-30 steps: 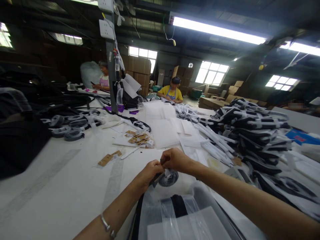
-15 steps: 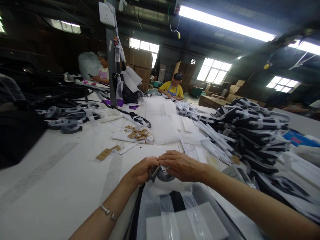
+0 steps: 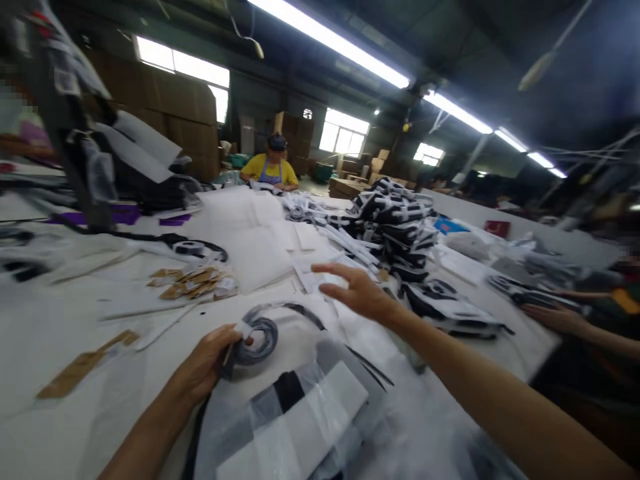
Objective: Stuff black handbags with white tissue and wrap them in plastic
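Note:
My left hand [image 3: 213, 357] grips a coiled grey strap [image 3: 263, 340] by its left side, thumb and fingers closed on it. Raised to the right of the coil, my right hand [image 3: 357, 290] has its fingers apart and nothing in them, above white sheets. Below both hands lies a grey and black bag [image 3: 337, 347] with a white pad [image 3: 300, 430] and clear plastic bands across it. Brown tags [image 3: 193, 283] lie in a heap beyond my left hand.
White foam sheets [image 3: 255, 257] cover the table's middle. Black and white wrapped bags [image 3: 405, 230] are stacked behind on the right. A person in yellow [image 3: 270, 170] sits across. Another person's hands [image 3: 555, 317] work at the right edge. A post [image 3: 75, 133] stands at left.
The view has swung to the right. My right hand has come away from my left and opened. The coiled strap now shows clearly in my left hand.

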Demonstrator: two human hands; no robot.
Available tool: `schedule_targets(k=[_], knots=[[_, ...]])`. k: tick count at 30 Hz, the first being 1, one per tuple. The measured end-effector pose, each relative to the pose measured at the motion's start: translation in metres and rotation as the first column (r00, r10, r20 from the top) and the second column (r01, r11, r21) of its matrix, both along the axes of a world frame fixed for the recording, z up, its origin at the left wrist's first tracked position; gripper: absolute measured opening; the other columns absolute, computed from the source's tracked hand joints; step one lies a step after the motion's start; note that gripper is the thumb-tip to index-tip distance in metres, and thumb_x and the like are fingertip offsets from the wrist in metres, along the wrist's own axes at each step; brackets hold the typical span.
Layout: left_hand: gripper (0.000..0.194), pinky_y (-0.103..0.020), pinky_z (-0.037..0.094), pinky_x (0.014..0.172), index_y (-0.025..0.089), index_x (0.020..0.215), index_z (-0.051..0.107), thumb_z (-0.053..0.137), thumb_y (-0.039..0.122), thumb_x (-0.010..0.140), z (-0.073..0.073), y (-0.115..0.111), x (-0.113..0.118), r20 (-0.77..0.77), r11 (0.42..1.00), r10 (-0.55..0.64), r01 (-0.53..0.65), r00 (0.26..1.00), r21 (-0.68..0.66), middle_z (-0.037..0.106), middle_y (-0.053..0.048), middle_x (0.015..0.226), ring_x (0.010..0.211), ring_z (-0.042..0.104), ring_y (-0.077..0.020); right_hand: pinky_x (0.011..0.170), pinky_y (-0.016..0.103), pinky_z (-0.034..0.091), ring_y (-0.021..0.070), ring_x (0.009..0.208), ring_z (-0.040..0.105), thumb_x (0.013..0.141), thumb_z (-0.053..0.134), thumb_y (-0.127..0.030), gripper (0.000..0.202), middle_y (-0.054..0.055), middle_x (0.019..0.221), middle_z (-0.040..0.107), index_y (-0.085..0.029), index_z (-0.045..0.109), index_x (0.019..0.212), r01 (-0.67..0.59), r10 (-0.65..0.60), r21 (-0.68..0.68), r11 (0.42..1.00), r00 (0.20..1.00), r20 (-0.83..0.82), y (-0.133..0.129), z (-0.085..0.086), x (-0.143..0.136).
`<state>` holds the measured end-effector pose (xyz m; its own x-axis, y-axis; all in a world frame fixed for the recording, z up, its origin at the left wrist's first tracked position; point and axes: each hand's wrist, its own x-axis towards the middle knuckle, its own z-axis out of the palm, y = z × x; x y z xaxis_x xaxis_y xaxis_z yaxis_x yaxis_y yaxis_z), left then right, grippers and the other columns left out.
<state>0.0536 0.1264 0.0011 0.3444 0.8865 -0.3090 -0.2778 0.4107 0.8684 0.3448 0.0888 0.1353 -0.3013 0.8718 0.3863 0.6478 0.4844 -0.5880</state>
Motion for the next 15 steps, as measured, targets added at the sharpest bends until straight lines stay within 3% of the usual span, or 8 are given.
schedule_targets(k=[2, 4, 7, 9, 12, 14, 15], knots=[[0.026, -0.022, 0.049, 0.055, 0.014, 0.075, 0.067, 0.081, 0.025, 0.056, -0.005, 0.006, -0.003, -0.014, 0.997, 0.032, -0.033, 0.999, -0.068, 0.07, 0.0, 0.071, 0.06, 0.062, -0.0149, 0.096, 0.036, 0.048, 0.0225, 0.106, 0.065, 0.088, 0.06, -0.041, 0.036, 0.005, 0.117, 0.071, -0.023, 0.068, 0.117, 0.247, -0.253, -0.087, 0.965, 0.965, -0.067, -0.03, 0.015, 0.059], [0.021, -0.022, 0.051, 0.055, 0.014, 0.076, 0.068, 0.077, 0.021, 0.059, -0.009, 0.011, -0.004, -0.027, 0.991, 0.061, -0.063, 0.998, -0.118, 0.071, -0.001, 0.071, 0.06, 0.063, -0.0155, 0.089, 0.035, 0.049, 0.0227, 0.094, 0.066, 0.082, 0.065, -0.043, 0.032, 0.004, 0.102, 0.074, -0.022, 0.073, 0.106, 0.464, -0.474, -0.211, 0.861, 0.881, 0.002, -0.069, 0.013, 0.121], [0.009, -0.023, 0.054, 0.055, 0.013, 0.075, 0.068, 0.07, 0.016, 0.067, -0.011, 0.012, -0.003, -0.041, 0.982, 0.075, -0.081, 0.996, -0.173, 0.072, -0.002, 0.07, 0.06, 0.065, -0.0163, 0.079, 0.032, 0.047, 0.0227, 0.083, 0.063, 0.067, 0.075, -0.043, 0.028, 0.003, 0.081, 0.072, -0.019, 0.075, 0.082, 0.601, -0.685, -0.523, 0.604, 0.727, 0.045, -0.124, -0.021, 0.192], [0.005, -0.025, 0.055, 0.054, 0.012, 0.075, 0.069, 0.065, 0.014, 0.073, -0.009, 0.013, -0.002, -0.048, 0.969, 0.093, -0.101, 0.995, -0.224, 0.073, -0.003, 0.07, 0.059, 0.065, -0.017, 0.075, 0.033, 0.046, 0.023, 0.082, 0.062, 0.065, 0.075, -0.048, 0.034, 0.005, 0.078, 0.07, -0.017, 0.074, 0.079, 0.595, -0.733, -0.608, 0.526, 0.679, 0.031, -0.146, -0.052, 0.217], [0.012, -0.027, 0.056, 0.052, 0.012, 0.073, 0.07, 0.059, 0.012, 0.079, -0.002, 0.012, 0.0, -0.071, 0.941, 0.142, -0.157, 0.987, -0.301, 0.072, -0.004, 0.067, 0.056, 0.065, -0.0173, 0.078, 0.034, 0.046, 0.0215, 0.088, 0.062, 0.065, 0.071, -0.057, 0.045, 0.009, 0.094, 0.071, -0.018, 0.073, 0.087, 0.522, -0.749, -0.682, 0.512, 0.66, -0.058, -0.15, -0.086, 0.224], [0.016, -0.028, 0.057, 0.052, 0.013, 0.07, 0.069, 0.057, 0.011, 0.08, 0.002, 0.011, 0.002, -0.094, 0.934, 0.152, -0.174, 0.984, -0.312, 0.072, -0.004, 0.065, 0.056, 0.066, -0.018, 0.081, 0.034, 0.046, 0.0204, 0.091, 0.062, 0.065, 0.069, -0.059, 0.047, 0.009, 0.102, 0.07, -0.018, 0.073, 0.089, 0.466, -0.749, -0.715, 0.522, 0.651, -0.123, -0.14, -0.097, 0.22], [0.017, -0.028, 0.057, 0.052, 0.013, 0.068, 0.069, 0.057, 0.01, 0.08, 0.004, 0.011, 0.003, -0.138, 0.944, 0.186, -0.216, 0.973, -0.249, 0.072, -0.004, 0.065, 0.057, 0.066, -0.0187, 0.081, 0.034, 0.045, 0.0202, 0.092, 0.062, 0.064, 0.069, -0.058, 0.047, 0.009, 0.103, 0.07, -0.019, 0.073, 0.088, 0.448, -0.75, -0.722, 0.527, 0.644, -0.148, -0.134, -0.1, 0.218]])
